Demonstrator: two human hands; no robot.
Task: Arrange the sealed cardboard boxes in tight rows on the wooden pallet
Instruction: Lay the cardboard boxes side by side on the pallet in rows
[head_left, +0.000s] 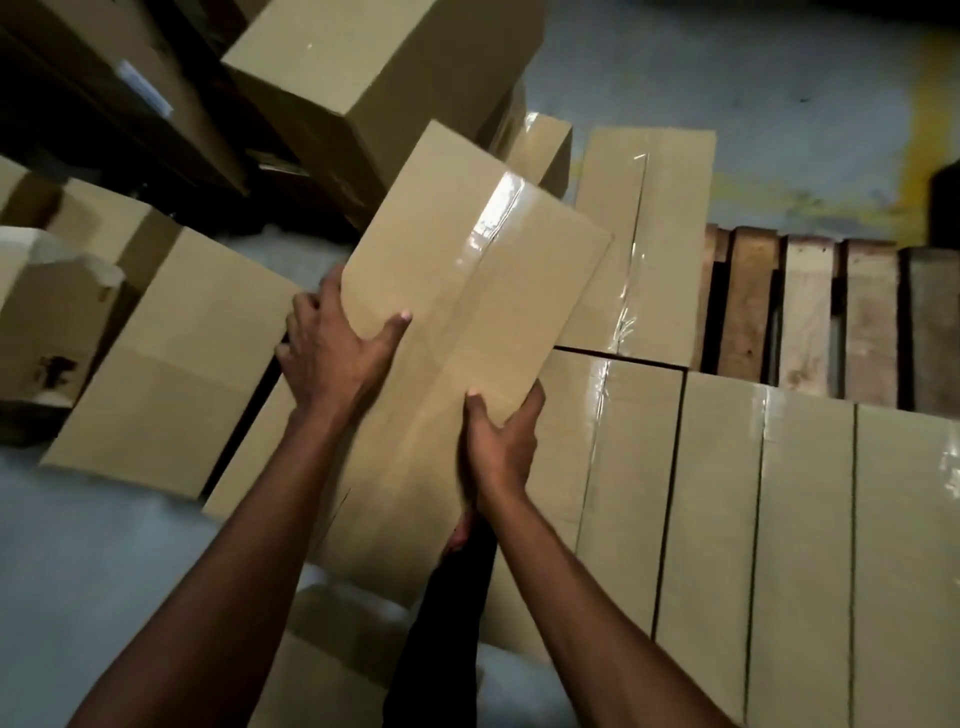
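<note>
I hold a sealed cardboard box (467, 270) with clear tape along its top seam, tilted and raised above the boxes below. My left hand (332, 353) grips its near-left corner, thumb on top and fingers down the side. My right hand (501, 441) grips its near-right corner in the same way. The wooden pallet (810, 312) shows bare slats at the right. A row of sealed boxes (800, 519) stands tightly packed on its near part, and one more taped box (644, 234) lies on the pallet behind the held box.
Loose boxes (171, 364) stand on the grey floor to the left, and a taller stack (374, 78) rises at the back. A yellow painted line (924, 156) marks the floor beyond the pallet. My dark trouser leg (447, 623) shows below the held box.
</note>
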